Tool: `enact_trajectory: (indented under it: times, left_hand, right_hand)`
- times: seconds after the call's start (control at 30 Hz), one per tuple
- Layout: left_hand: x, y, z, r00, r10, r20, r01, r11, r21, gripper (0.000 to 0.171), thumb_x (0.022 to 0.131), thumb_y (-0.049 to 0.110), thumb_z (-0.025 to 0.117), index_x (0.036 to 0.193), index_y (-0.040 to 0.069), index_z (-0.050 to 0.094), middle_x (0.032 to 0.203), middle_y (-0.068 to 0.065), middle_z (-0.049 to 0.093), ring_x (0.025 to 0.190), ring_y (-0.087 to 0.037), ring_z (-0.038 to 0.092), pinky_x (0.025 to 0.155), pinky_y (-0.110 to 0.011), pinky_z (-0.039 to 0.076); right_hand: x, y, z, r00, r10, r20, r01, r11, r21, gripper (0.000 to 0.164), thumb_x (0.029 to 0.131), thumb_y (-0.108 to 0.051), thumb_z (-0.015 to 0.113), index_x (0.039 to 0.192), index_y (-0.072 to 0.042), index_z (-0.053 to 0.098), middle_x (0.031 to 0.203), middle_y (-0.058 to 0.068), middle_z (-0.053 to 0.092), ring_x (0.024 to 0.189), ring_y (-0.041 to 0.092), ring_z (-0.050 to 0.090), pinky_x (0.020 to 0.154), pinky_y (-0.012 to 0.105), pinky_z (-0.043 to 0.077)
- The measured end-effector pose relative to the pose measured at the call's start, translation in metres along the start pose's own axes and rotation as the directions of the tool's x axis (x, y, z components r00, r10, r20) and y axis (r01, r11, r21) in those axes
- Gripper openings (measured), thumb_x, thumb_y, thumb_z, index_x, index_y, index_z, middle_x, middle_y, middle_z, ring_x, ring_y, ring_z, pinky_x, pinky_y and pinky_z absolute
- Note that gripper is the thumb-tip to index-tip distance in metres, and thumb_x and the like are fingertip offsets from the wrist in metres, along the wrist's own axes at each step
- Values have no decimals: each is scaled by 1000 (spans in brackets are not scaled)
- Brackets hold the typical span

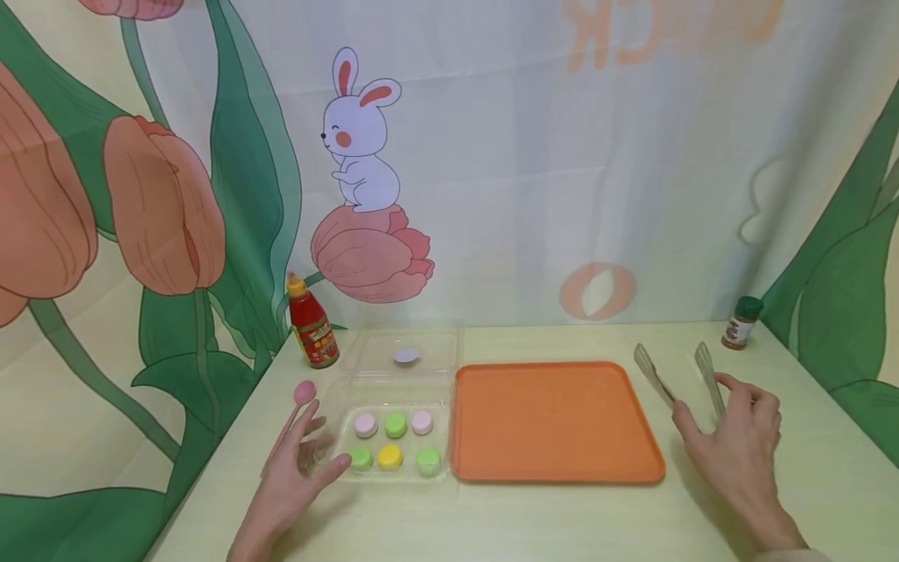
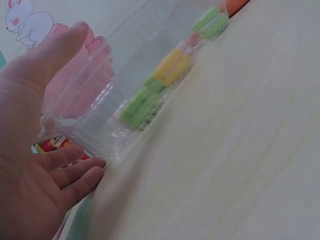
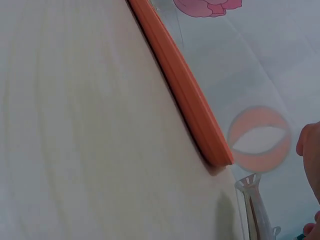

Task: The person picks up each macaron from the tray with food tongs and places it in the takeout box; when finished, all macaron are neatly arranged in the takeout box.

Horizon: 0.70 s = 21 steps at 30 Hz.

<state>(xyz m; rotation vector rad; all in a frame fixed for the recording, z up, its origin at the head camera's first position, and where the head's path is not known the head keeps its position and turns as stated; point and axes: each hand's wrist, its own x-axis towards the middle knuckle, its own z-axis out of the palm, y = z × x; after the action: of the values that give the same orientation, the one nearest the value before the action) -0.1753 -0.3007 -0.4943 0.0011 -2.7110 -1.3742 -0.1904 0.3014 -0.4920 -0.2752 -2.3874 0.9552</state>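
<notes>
On the left, my left hand [image 1: 284, 476] is held with fingers spread beside the clear plastic box [image 1: 337, 478]; in the left wrist view, nothing is in its grasp. Several pink, green and yellow macarons [image 1: 390, 456] sit in the box, whose lid [image 1: 365, 355] is folded back. A pink-headed stick [image 1: 304, 392] lies just beyond the fingers. On the right, my right hand [image 1: 744, 445] hovers over metal tongs [image 1: 711, 382], thumb and index finger apart near their two arms. The hand hides the tongs' rear end. An orange tray [image 1: 555, 421] lies between the hands.
A red sauce bottle [image 1: 314, 328] with a yellow cap stands at the back left. At the back right is a small green-capped spice jar [image 1: 741, 323]. A small pale oval thing [image 1: 406, 356] shows at the lid. A printed curtain [image 1: 506, 195] hangs behind the table.
</notes>
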Motion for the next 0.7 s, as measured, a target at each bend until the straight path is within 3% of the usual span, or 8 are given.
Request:
enact_trajectory:
  times: [0.1,0.37,0.53,0.7]
  left_hand:
    - [1,2,-6,1000,16,-17,-16,1000,-10,104,100,48,84,179,38,17,173,-17,44,151,-44,56,123,-68,45]
    - [15,13,-25,990,129,-62,-131,991,-14,94,103,41,82,178,27,27,173,-13,46,151,-37,57,122,-56,47]
    - [30,24,-29,991,124,-56,-124,992,-1,96,104,42,81,179,20,24,170,-17,49,153,-39,53,125,-56,44]
    - [50,31,-26,992,122,-25,-122,992,-16,96,105,44,79,179,19,23,171,-19,46,156,-43,49,128,-60,40]
  right_hand:
    - [2,-13,5,999,-45,19,44,997,65,69,102,-25,73,160,1,47,152,35,34,134,54,41,96,63,37]
    - [8,-56,22,979,-191,70,178,970,163,71,104,-25,78,163,-4,44,152,28,42,132,45,54,94,49,46]
    - [7,-85,40,959,-267,90,232,929,290,68,106,-23,77,162,-3,44,153,24,46,134,42,57,97,32,45]
    - [4,-113,59,951,-271,146,206,913,352,69,107,-28,76,164,-7,43,157,19,47,138,39,58,103,41,48]
